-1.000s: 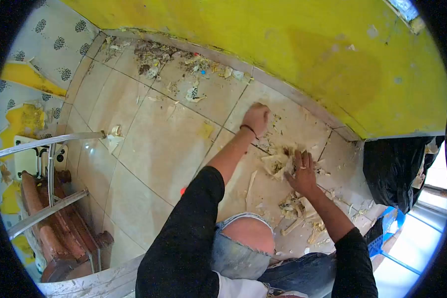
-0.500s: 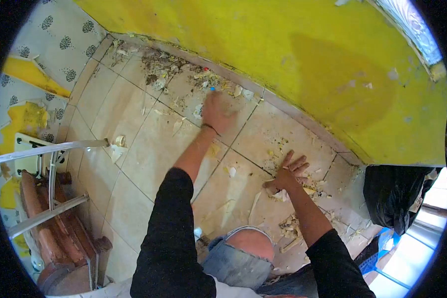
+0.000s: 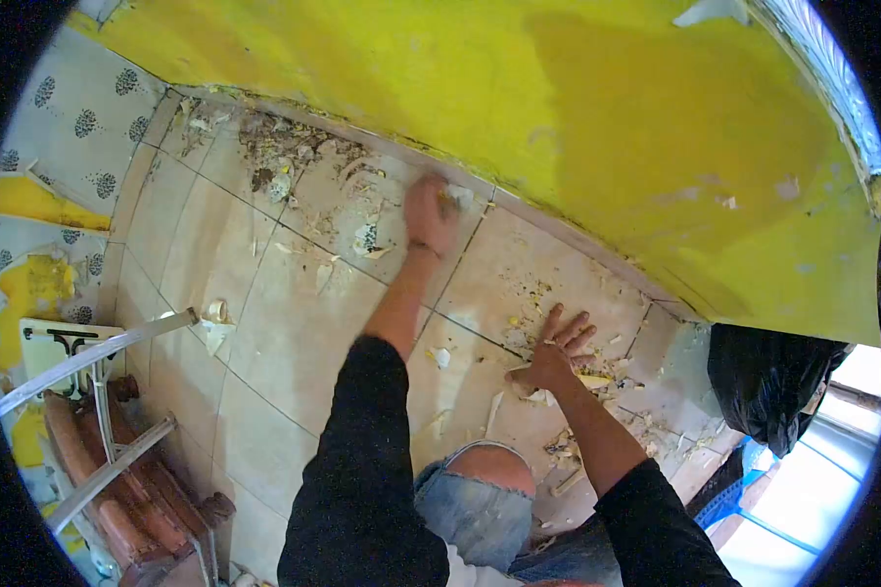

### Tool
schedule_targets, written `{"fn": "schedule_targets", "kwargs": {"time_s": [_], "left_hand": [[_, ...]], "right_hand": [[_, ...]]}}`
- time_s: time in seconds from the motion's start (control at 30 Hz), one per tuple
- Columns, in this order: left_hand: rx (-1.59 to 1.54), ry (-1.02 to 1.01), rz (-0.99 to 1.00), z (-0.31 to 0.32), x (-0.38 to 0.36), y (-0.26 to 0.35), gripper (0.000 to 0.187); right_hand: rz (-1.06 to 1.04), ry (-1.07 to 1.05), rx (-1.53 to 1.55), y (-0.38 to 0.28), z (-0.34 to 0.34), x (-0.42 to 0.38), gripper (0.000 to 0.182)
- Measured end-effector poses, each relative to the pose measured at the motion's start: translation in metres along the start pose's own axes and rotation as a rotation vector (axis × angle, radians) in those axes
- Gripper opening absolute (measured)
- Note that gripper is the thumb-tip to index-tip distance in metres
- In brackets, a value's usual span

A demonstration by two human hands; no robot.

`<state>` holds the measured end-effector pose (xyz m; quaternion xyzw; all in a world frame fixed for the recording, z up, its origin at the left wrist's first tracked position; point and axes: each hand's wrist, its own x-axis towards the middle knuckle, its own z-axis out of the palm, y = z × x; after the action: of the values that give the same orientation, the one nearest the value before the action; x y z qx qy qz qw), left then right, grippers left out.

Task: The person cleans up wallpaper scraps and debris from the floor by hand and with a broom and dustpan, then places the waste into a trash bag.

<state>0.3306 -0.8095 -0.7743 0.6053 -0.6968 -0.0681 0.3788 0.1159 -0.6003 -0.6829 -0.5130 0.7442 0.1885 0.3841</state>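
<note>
My left hand (image 3: 431, 213), with a thin band at its wrist, is low over the tiled floor (image 3: 323, 284) close to the yellow wall. Its fingers look curled and slightly blurred. A pale scrap (image 3: 457, 198) shows at its edge; what the fingers hold is hidden. A patterned paper scrap (image 3: 367, 239) lies left of this hand. Palm down on the tiles, my right hand (image 3: 553, 357) has its fingers spread and holds nothing. Crumbs and peeled yellowish flakes (image 3: 597, 380) lie around it.
A heap of dirt and peelings (image 3: 289, 152) runs along the yellow wall's (image 3: 411, 78) foot. At left stand a metal frame (image 3: 108, 357) and a reddish-brown object (image 3: 132, 470). A black plastic bag (image 3: 768, 386) and a blue basket (image 3: 724, 504) are at right.
My left hand has moved right along the wall's foot. The small blue and red bits near it no longer show. My right hand stays planted, and the view has shifted somewhat.
</note>
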Motion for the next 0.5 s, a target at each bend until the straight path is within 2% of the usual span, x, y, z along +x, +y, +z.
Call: {"fn": "schedule_targets", "kwargs": {"time_s": [0.03,0.07,0.13,0.2,0.23,0.27,0.3,0.33,0.37,0.4,0.43,0.5], "left_hand": [[-0.052,-0.058,0.082,-0.006,-0.013,0.02,0.041],[-0.05,-0.055,0.08,-0.021,-0.021,0.036,0.041],[-0.363,-0.158,0.159,-0.042,-0.033,0.057,0.042],[-0.096,-0.06,0.169,-0.037,-0.021,-0.007,0.045],[0.051,0.061,0.105,-0.052,-0.002,-0.03,0.051],[0.097,0.119,-0.103,-0.058,0.014,-0.067,0.061],[0.219,0.026,-0.15,-0.081,0.042,-0.097,0.073],[0.489,0.067,-0.218,-0.081,0.056,-0.151,0.081],[0.599,-0.104,-0.564,-0.095,0.083,-0.166,0.091],[0.807,-0.03,-0.438,-0.075,0.077,-0.251,0.103],[1.129,-0.555,-0.406,-0.089,0.104,-0.247,0.112],[1.417,-0.512,-0.175,-0.094,0.116,-0.223,0.109]], "right_hand": [[-0.004,0.0,0.003,-0.001,0.0,0.001,0.151],[0.002,0.0,0.005,0.0,0.0,0.002,0.151],[0.015,-0.011,0.001,-0.002,0.0,0.004,0.151],[0.014,0.002,-0.008,-0.001,0.003,0.004,0.151],[0.02,-0.006,-0.017,0.0,0.004,0.004,0.151],[0.01,0.011,-0.013,0.0,0.005,0.005,0.151],[0.004,0.031,-0.003,0.0,0.006,0.007,0.15],[0.024,0.03,0.004,-0.002,0.004,0.006,0.15],[0.003,0.02,-0.01,-0.004,-0.001,0.004,0.15],[-0.007,0.007,-0.021,-0.004,-0.003,0.003,0.149],[0.046,-0.002,-0.011,-0.001,-0.001,0.003,0.149],[-0.001,0.004,-0.044,-0.001,0.0,0.008,0.148]]}}
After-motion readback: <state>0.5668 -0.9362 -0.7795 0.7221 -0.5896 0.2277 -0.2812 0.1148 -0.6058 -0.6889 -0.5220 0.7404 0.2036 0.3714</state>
